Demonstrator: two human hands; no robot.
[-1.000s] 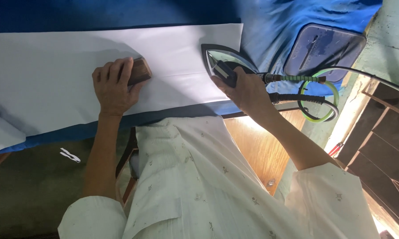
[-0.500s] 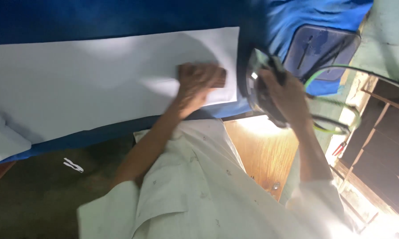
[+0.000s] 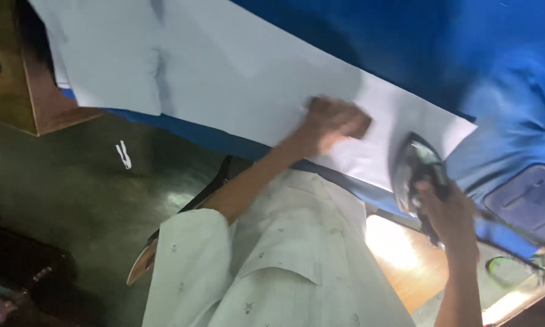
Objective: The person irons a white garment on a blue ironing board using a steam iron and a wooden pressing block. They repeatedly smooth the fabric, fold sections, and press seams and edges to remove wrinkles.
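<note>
My left hand (image 3: 330, 121) lies on the white cloth (image 3: 224, 72), over a small brown block whose end sticks out at the fingers; whether the hand grips it I cannot tell. The cloth is spread over a blue padded surface (image 3: 442, 54). My right hand (image 3: 448, 209) grips the handle of a dark clothes iron (image 3: 414, 172), which is tipped up off the cloth at its right end. The picture is blurred by motion.
A blue rectangular pad (image 3: 523, 200) lies at the far right on the blue surface. A green and black cord (image 3: 511, 266) coils below it. A wooden board (image 3: 399, 260) and dark floor (image 3: 91, 218) lie below; a wooden edge (image 3: 30, 91) stands at left.
The view has swung, so the cloth now runs diagonally. My left hand slid right along the cloth toward the iron. The iron went from flat on the cloth to lifted at its end.
</note>
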